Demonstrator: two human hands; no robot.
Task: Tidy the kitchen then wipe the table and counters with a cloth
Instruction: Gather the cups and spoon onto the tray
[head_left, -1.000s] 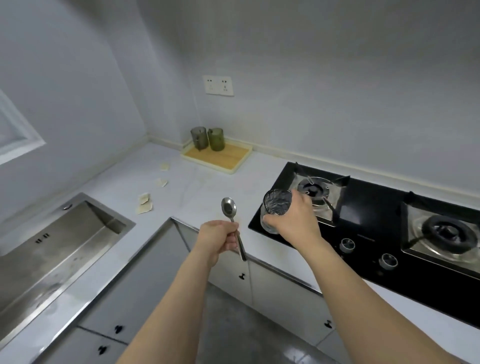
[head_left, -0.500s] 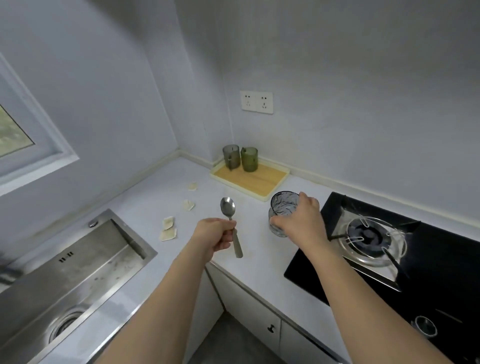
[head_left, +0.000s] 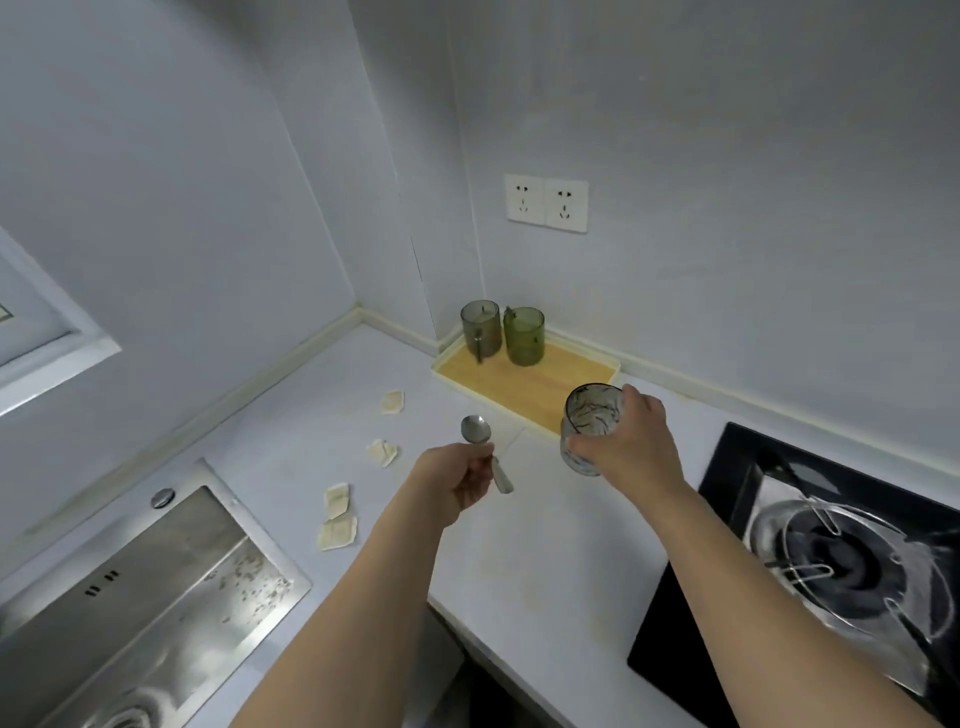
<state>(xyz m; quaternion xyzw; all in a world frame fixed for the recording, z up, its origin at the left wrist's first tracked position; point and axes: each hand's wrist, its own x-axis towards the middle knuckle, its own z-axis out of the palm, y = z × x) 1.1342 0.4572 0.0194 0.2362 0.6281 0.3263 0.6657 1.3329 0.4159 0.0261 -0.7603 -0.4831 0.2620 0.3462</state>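
My left hand (head_left: 457, 480) grips a metal spoon (head_left: 480, 439) by its handle, bowl pointing up, above the white counter (head_left: 524, 551). My right hand (head_left: 631, 447) holds a clear patterned glass (head_left: 589, 423) from the side, just in front of the near right corner of a cream tray with a wooden base (head_left: 540, 387). At the tray's far left stand a grey cup (head_left: 480, 332) with a spoon in it and a green cup (head_left: 523, 335). Several torn paper scraps (head_left: 337, 519) lie on the counter left of my left hand.
A steel sink (head_left: 140, 597) fills the lower left. A black gas hob with a burner (head_left: 841, 566) lies at the right. A double wall socket (head_left: 546, 202) sits above the tray. The counter's front edge runs under my forearms.
The view has swung left and closer to the corner. Both hands have travelled from the hob's edge toward the tray, carrying the spoon and the glass.
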